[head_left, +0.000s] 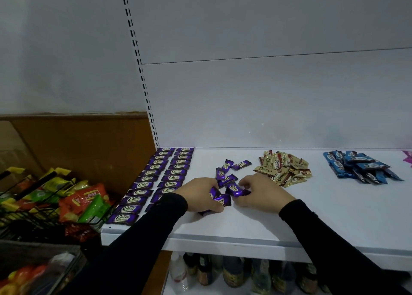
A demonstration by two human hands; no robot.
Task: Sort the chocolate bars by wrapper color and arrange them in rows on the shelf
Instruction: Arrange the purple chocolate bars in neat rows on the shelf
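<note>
White shelving is filling our view, with the shelf [256,223] running left to right in front of a pale back panel. We are seeing two rows of purple bars [156,178] lying flat at its left end, each bar's long axis running across the shelf, the rows themselves running from the front edge back toward the panel, labels facing up and reading "Choco". Near the middle a loose cluster of purple bars [227,172] is lying with bars pointing every which way. We are gripping some of these: the left hand [198,192] is curling its fingers round a purple bar [219,197] that is angling diagonally, and the right hand [263,192] is pinching another purple bar [235,188] just beside it. Further right a heap of gold bars [283,167] is sitting jumbled, and well apart from it a heap of blue bars [359,167] is lying likewise. Left of the shelf a wire basket [33,205] is holding bright snack packets [82,199], and bottles [234,272] are standing on the level below.
</note>
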